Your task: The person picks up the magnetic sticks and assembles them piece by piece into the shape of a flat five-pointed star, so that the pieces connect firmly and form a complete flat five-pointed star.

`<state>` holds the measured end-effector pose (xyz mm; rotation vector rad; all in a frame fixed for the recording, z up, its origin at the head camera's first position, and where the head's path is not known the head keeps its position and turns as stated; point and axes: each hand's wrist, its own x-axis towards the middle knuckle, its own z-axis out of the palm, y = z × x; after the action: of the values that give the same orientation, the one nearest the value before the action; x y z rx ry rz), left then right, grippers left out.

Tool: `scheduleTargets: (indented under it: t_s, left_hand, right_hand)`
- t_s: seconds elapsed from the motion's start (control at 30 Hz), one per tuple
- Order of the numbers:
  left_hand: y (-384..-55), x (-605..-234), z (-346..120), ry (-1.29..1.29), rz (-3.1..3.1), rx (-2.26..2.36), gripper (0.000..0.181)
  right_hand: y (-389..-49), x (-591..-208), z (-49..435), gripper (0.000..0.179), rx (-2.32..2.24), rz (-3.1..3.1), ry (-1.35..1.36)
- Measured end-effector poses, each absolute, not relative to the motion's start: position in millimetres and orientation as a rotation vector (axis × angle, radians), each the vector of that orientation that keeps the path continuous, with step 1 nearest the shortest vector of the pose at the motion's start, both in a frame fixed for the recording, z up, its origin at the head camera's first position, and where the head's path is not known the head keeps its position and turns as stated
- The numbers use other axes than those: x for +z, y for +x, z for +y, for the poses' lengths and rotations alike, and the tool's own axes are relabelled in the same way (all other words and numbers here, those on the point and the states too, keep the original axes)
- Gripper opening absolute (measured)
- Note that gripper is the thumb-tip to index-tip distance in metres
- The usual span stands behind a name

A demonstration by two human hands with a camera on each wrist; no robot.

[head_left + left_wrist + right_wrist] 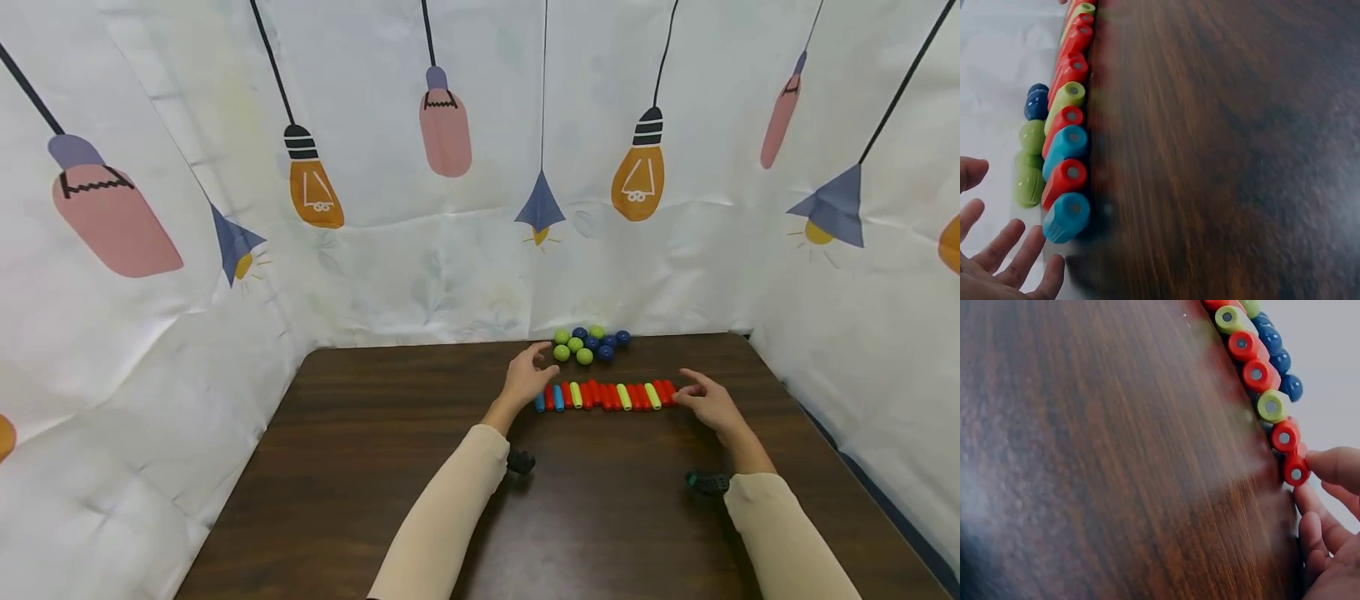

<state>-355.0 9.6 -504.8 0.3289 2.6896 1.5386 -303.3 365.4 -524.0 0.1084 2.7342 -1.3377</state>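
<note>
A side-by-side row of short magnetic rods, red [606, 397], blue [558, 397] and yellow-green [624, 397], lies on the dark table. My left hand [523, 381] hovers by the row's left end, fingers spread. In the left wrist view those fingers are near the end blue rod [1067, 217], with nothing held. At the right end, my right hand [711, 405] touches the last red rod [1296, 470] with a fingertip. Its other fingers are bent loosely below that rod in the right wrist view. Behind the row sit green balls [562, 353] and dark blue balls [605, 353].
The brown wood-grain table [360, 467] ends at a white curtain [420, 275] printed with lamps, which hangs behind and at both sides. The balls stand close to the table's back edge. A dark wrist-worn device [708, 483] sits under each sleeve.
</note>
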Motion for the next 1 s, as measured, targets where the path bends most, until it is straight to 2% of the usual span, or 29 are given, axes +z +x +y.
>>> scheduleTargets:
  t_s: [0.33, 0.57, 1.0]
  left_hand:
    - [-361.2, -509.1, 15.8, 0.365, 2.754, 1.361, 0.047]
    - [-367.2, -507.3, 24.1, 0.391, 2.794, 1.223, 0.044]
    - [-372.9, -485.9, 31.1, 0.461, 2.725, 0.813, 0.051]
  right_hand:
    - [-307.5, -528.9, 360.0, 0.056, -1.317, 2.790, 0.170]
    - [-306.3, -529.7, 361.2, 0.053, -1.312, 2.800, 0.229]
    - [-306.0, -525.6, 364.1, 0.051, -1.326, 2.775, 0.241]
